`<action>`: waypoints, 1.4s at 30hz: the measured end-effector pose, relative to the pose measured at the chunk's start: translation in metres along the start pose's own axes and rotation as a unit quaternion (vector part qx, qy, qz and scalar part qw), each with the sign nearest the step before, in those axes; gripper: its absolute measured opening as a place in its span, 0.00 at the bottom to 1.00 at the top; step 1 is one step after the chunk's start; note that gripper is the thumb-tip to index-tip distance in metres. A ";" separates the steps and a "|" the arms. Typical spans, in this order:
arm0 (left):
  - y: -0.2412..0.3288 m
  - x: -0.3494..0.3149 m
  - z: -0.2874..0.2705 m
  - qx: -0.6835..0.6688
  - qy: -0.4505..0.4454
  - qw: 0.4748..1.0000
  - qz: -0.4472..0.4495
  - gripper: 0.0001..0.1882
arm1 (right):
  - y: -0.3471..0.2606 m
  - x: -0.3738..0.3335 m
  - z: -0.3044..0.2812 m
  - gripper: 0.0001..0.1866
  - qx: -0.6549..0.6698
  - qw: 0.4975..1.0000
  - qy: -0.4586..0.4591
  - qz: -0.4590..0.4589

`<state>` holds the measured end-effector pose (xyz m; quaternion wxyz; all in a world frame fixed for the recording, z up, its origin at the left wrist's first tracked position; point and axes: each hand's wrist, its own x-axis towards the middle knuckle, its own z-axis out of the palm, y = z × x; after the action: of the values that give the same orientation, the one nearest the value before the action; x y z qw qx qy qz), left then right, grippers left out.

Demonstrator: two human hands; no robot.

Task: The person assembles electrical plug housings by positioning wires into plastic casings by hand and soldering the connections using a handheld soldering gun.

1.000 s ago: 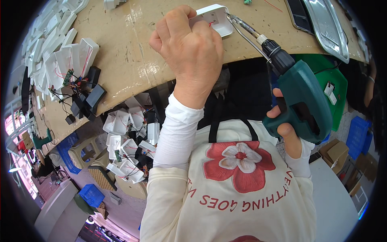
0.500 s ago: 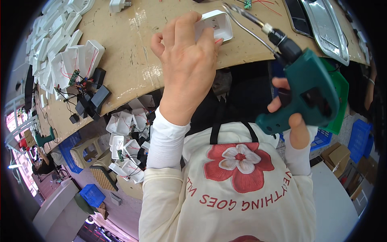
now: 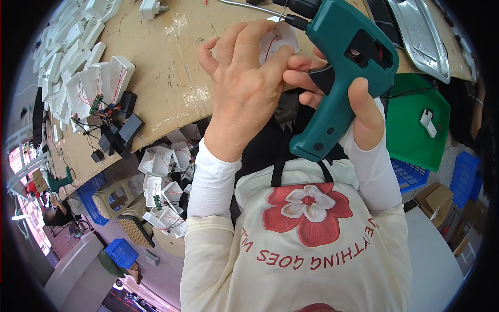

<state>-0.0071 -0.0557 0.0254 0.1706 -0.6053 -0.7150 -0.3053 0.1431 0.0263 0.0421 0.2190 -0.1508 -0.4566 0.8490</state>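
Observation:
My left hand is closed around a small white plastic housing at the far edge of the worktable. A thin red wire shows inside the housing, by my left fingers. In my right hand is a green soldering gun, gripped by its handle, with fingers near the black trigger. Its metal tube reaches leftward over the housing. The gun's front end covers part of the housing, so the tip's exact contact cannot be seen. My right fingertips are close to my left hand.
White housings are heaped at the table's left, beside black parts with wires. A white plug adapter lies at the back. To the right are a metal tray and a green bin. More wired housings sit below the table edge.
My right hand has brought the soldering gun left, over the housing and close to my left hand. The red wire now shows higher inside the housing. My left hand stays nearly in place.

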 end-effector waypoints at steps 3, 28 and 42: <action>-0.001 0.000 -0.002 -0.026 0.008 1.000 0.002 0.10 | 0.001 0.004 -0.004 0.39 -0.010 1.000 -0.007 -0.013; -0.001 -0.009 -0.010 -0.217 0.062 0.974 0.002 0.08 | -0.010 0.005 0.010 0.25 -0.362 0.918 0.080 -0.140; 0.007 -0.022 0.000 -0.176 0.117 0.977 -0.002 0.11 | -0.001 0.008 0.014 0.06 -0.576 0.755 0.204 -0.237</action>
<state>0.0039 -0.0714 0.0132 0.1436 -0.5848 -0.6262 -0.4953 0.1295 0.0208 0.0503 0.3728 -0.3048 -0.8250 0.2959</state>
